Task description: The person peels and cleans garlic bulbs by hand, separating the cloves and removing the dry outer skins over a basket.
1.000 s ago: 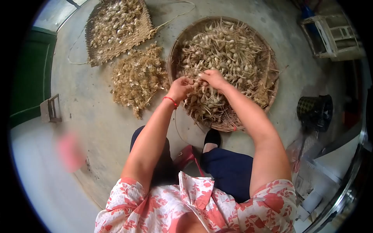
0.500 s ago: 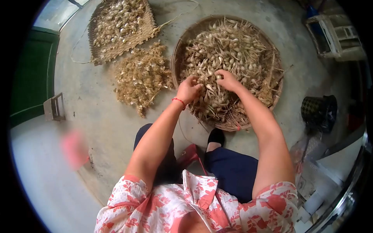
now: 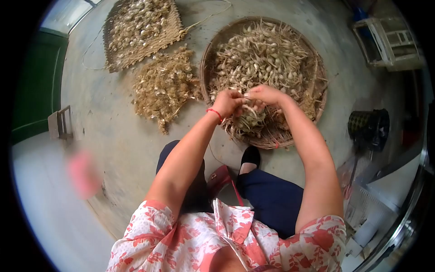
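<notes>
A wide round woven basket (image 3: 205,68) holds a heap of pale bulbs with dry stems (image 3: 267,56). Over its near left part, my left hand (image 3: 229,102), with a red band at the wrist, is closed in a pinch. My right hand (image 3: 266,96) meets it from the right, fingers also pressed together. A small pale bulb (image 3: 247,96) shows between the fingertips of both hands. Left of the basket, a pile of brown roots and skins (image 3: 163,86) lies on the floor. Beyond that pile, a woven mat (image 3: 174,34) bears cleaned whitish bulbs (image 3: 142,27).
A cord runs from the mat across the floor. Near my feet is a red object (image 3: 220,180). At the right stand a pale wooden frame (image 3: 387,43) and a dark bin with a black bag (image 3: 369,129). A small stool (image 3: 60,124) is by the green door (image 3: 38,81).
Both hands were apart over the bulbs half a second ago. They have now come together, fingertips nearly touching, with a small bulb between them.
</notes>
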Tool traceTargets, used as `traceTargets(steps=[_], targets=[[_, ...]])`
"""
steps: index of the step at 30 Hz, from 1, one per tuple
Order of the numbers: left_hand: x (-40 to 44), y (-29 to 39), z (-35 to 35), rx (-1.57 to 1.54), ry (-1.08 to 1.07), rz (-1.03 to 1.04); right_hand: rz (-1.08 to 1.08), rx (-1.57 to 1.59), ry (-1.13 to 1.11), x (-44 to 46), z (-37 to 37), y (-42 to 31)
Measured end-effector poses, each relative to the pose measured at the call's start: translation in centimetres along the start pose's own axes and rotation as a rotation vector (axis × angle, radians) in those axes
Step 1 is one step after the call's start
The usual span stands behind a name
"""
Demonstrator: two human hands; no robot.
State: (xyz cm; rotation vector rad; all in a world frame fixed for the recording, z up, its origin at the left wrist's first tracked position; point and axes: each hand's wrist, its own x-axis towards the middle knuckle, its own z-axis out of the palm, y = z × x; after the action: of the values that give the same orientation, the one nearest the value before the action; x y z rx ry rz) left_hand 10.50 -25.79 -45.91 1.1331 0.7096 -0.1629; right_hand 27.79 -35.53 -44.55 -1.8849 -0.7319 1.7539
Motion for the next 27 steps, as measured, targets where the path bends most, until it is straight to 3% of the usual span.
traceTargets(steps=[1,2,3,5,8,10,12,13,15,19,21,23,27], targets=[[-0.6,0.3,-0.1,0.251,0.049,-0.026,0.148,-0.022,-0.074,-0.1,-0.3,-0.7],[-0.5,-0.8,-0.6,0.533,0.083,0.144,0.164,-0.26,0.076,1.5,-1.2,-0.1],[-0.5,-1.8,-1.0,0.647,0.102,0.225,0.188,-0.735,0.271,3.8,-2.4,-0.1],[-1.2,-2.6,-1.2,0.682,0.097,0.409,0.024,-0.573,0.684,5.6,-2.5,0.0],[-2.3,-2.2,-1.3,0.697,0.079,0.438,0.175,-0.803,0.707,8.4,-0.9,-0.7],[-2.5,-1.9,-1.9,0.692,0.143,0.433,0.09,-0.768,0.664,9.0,-1.1,-0.9],[-1.7,-2.1,-3.0,0.6,0.34,0.514,0.019,-0.739,0.628,8.9,-1.7,-0.6],[-1.4,-1.5,-3.1,0.379,0.301,0.216,0.006,-0.477,0.528,8.3,-2.2,0.0],[-0.8,-1.0,-3.3,0.054,0.266,0.075,-0.021,0.038,0.325,7.3,-3.0,0.9],[0.4,-0.6,-1.6,-0.178,0.286,-0.001,-0.001,-0.078,0.322,3.7,-2.4,0.8],[0.6,-0.9,-0.5,-0.164,0.237,0.002,0.015,-0.186,0.363,3.1,-2.6,1.8],[0.4,-1.2,0.5,-0.154,0.174,0.004,-0.023,-0.563,0.638,2.7,-1.7,1.8],[-0.2,-1.9,-0.1,0.065,0.129,-0.002,-0.126,-0.679,0.67,4.3,-0.5,0.8]])
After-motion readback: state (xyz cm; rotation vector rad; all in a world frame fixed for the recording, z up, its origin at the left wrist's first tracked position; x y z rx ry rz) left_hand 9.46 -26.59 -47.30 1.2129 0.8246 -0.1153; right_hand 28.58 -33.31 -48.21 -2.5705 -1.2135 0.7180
